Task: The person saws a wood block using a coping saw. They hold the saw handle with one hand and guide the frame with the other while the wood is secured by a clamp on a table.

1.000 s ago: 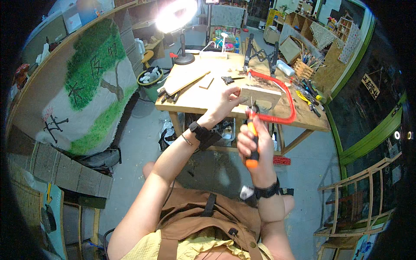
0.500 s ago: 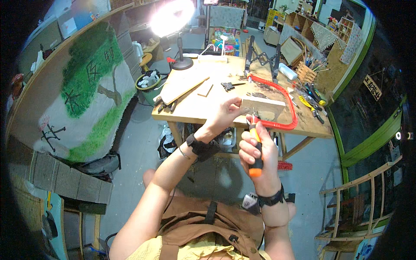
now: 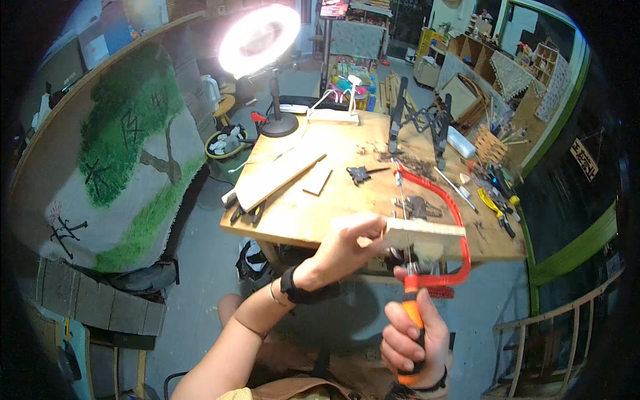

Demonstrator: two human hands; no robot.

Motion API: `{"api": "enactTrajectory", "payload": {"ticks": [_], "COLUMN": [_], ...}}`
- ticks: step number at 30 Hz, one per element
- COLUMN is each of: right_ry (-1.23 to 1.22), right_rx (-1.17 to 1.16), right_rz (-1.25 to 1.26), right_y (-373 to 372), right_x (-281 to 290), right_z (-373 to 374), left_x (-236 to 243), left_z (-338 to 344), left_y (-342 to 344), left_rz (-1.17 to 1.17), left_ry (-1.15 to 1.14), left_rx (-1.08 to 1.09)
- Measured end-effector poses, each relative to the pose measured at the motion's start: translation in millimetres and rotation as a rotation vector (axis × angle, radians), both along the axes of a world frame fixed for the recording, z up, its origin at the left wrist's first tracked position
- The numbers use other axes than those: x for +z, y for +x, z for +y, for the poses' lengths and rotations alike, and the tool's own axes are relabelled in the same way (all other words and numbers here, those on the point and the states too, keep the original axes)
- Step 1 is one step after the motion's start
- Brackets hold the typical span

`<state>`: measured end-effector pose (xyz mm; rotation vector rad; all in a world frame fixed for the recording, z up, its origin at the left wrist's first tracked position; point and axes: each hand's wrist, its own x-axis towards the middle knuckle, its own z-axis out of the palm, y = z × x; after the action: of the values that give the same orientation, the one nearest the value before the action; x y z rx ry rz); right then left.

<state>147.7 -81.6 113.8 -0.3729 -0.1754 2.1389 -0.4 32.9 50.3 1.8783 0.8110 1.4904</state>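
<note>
A pale wooden board (image 3: 427, 232) juts past the near edge of the workbench. My left hand (image 3: 343, 250) grips its left end, thumb and fingers closed on the wood. My right hand (image 3: 415, 333) is wrapped around the orange-and-black handle of a coping saw (image 3: 461, 223). The saw's red frame curves around the board's right end, and its thin blade crosses the board near the left hand's fingertips. Under the board, a clamp-like piece at the bench edge is partly hidden. A dark metal piece (image 3: 420, 207) lies on the bench just beyond the board.
On the wooden workbench (image 3: 280, 223) lie wooden offcuts (image 3: 319, 180), black-handled pliers (image 3: 248, 213) and a small black clamp (image 3: 360, 175). A lit ring lamp (image 3: 260, 40) and a black folding stand (image 3: 419, 120) stand farther back. Tools such as yellow-handled cutters (image 3: 490, 203) crowd the right side.
My right hand has drawn the saw down toward me, so more blade shows beyond the board. My left hand still holds the board. The whole view has shifted, with the bench lower in it.
</note>
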Motion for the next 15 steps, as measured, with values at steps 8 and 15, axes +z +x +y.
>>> {"api": "enactTrajectory", "payload": {"ticks": [8, 15], "right_ry": [-0.203, -0.107], "right_rx": [0.147, 0.068], "right_rz": [-0.080, -0.110], "right_y": [9.5, 9.8], "right_x": [1.0, -4.5], "right_z": [1.2, 1.7], "left_x": [5.2, -1.8], "left_z": [7.6, 10.4], "left_y": [-5.3, -4.0], "left_rz": [0.071, 0.038], "left_ry": [0.075, 0.001], "left_rx": [-0.009, -0.103]}}
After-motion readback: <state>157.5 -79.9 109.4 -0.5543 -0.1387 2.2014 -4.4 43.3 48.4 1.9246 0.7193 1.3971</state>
